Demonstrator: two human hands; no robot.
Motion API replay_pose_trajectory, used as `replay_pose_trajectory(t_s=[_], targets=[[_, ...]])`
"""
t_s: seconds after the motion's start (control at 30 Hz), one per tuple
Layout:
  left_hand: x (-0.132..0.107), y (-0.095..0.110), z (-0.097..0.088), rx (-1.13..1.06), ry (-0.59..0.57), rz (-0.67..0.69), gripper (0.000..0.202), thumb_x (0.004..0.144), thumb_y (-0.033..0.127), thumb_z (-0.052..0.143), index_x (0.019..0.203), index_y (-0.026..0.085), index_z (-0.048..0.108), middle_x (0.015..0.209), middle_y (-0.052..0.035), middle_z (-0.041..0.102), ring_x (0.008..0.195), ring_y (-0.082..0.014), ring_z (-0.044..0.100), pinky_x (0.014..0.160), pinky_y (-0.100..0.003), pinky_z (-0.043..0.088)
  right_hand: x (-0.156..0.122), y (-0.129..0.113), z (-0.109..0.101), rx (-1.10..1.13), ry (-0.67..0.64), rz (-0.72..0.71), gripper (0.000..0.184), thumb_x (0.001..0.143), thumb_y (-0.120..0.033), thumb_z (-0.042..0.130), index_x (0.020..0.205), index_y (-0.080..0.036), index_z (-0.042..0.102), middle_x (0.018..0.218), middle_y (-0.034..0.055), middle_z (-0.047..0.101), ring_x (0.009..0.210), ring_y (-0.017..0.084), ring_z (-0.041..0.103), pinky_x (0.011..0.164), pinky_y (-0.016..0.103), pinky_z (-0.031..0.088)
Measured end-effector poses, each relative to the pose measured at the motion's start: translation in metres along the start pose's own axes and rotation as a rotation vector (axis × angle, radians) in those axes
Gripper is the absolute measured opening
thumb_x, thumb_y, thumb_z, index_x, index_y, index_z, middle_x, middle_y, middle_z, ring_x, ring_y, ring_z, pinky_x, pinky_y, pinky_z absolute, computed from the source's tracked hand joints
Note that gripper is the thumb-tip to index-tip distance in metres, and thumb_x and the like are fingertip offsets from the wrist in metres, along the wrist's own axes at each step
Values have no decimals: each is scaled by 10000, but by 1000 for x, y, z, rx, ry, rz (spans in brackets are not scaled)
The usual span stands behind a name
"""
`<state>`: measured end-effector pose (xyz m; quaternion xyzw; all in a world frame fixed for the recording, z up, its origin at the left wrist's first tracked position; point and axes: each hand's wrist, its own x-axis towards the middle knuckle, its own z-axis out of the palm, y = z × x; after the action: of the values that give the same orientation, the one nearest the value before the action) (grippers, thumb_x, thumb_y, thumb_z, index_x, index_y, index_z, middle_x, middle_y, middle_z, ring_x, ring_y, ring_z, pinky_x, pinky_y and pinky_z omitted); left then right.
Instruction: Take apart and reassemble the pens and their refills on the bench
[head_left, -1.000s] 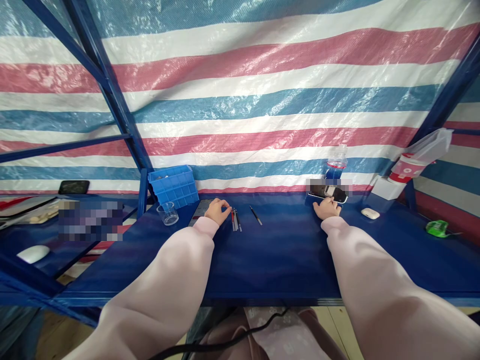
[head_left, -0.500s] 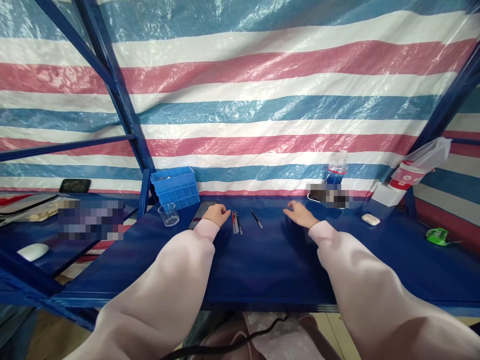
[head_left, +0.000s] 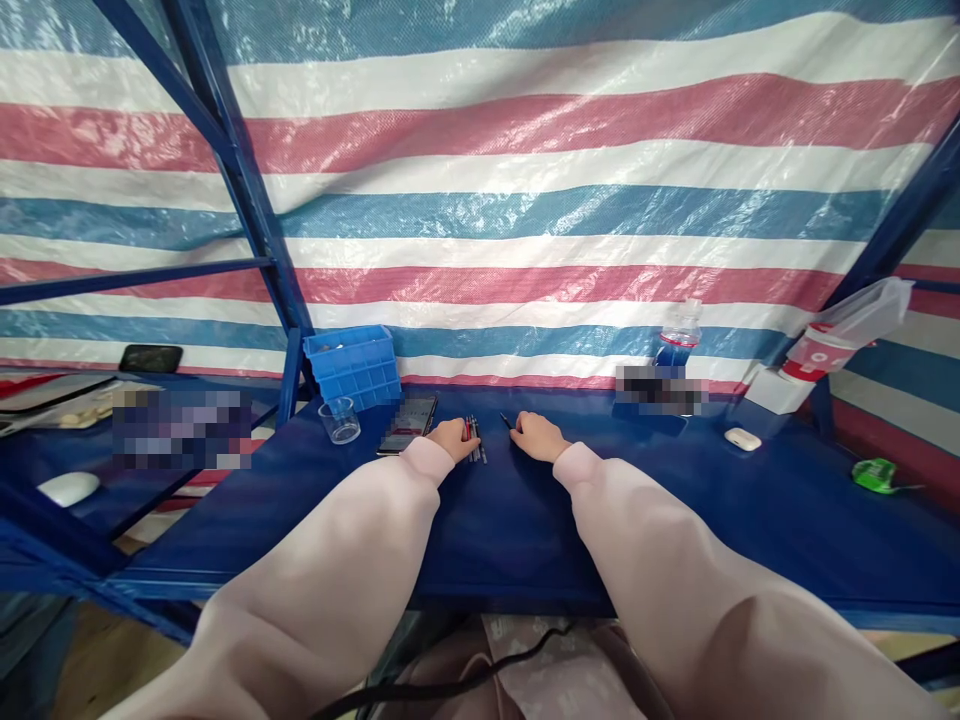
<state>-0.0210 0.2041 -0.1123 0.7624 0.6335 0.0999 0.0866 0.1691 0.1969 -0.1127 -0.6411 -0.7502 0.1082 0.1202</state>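
Observation:
My left hand (head_left: 451, 438) rests on the blue table at the left side of a small row of pens (head_left: 481, 448), one of them with red on it. Its thumb and fingers are slightly apart and reach the pens' edge; the pens lie flat, side by side. My right hand (head_left: 538, 437) is closed over a single dark pen (head_left: 505, 418) to the right of that row. Only the far tip of this pen shows, the rest being hidden by the curled fingers. A phone (head_left: 409, 424) lies just left of my left hand.
A clear cup (head_left: 340, 421) stands before a blue plastic crate (head_left: 352, 368) at back left. Farther right are a bottle (head_left: 676, 345), a white earbud case (head_left: 742, 439), a white box (head_left: 778, 390), a red cup (head_left: 817, 355) and a green item (head_left: 875, 475). A frame post (head_left: 262, 220) rises at left.
My right hand has moved left onto the single pen, covering most of it. My left hand has shifted slightly right and toward me, up to the row of pens, uncovering more of the phone.

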Motion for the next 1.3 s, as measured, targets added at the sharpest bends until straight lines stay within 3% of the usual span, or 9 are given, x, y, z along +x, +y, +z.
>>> replay_pose_trajectory(t_s=[0.57, 1.0, 1.13, 1.2, 1.3], targets=[[0, -1, 6, -152, -30, 166, 243, 715, 432, 561, 757, 198, 512, 612, 23, 541, 567, -136, 524, 485, -230, 294, -17, -19, 3, 63, -49, -89, 164, 823, -301, 459, 775, -175, 552, 866, 70, 613, 777, 195, 572, 557, 250, 365], [-6, 6, 1, -149, -32, 172, 234, 740, 413, 523, 847, 208, 559, 590, 29, 524, 558, -136, 504, 483, -227, 301, -16, -18, 14, 171, 63, -180, 191, 837, -276, 443, 732, -183, 573, 809, 24, 585, 765, 145, 521, 599, 230, 336], [-10, 9, -3, -124, 17, 188, 289, 755, 433, 515, 933, 211, 568, 762, -13, 583, 714, -164, 553, 589, -247, 393, -15, -14, 14, 199, 168, -152, 138, 827, -276, 464, 783, -186, 559, 824, 25, 558, 831, 152, 508, 667, 236, 356], [-12, 10, -4, -94, 76, 284, 373, 745, 487, 525, 1001, 219, 570, 963, -54, 581, 894, -203, 541, 727, -291, 422, -14, -12, 14, 200, 195, -138, 126, 825, -272, 464, 812, -189, 558, 850, 29, 554, 857, 157, 503, 696, 243, 360], [-15, 11, -5, -75, 70, 453, 558, 705, 581, 543, 1157, 256, 522, 1284, -85, 441, 1148, -277, 406, 935, -402, 342, -13, -10, 11, 174, 215, -116, 140, 829, -270, 458, 873, -195, 567, 918, 39, 554, 893, 166, 500, 750, 265, 357]])
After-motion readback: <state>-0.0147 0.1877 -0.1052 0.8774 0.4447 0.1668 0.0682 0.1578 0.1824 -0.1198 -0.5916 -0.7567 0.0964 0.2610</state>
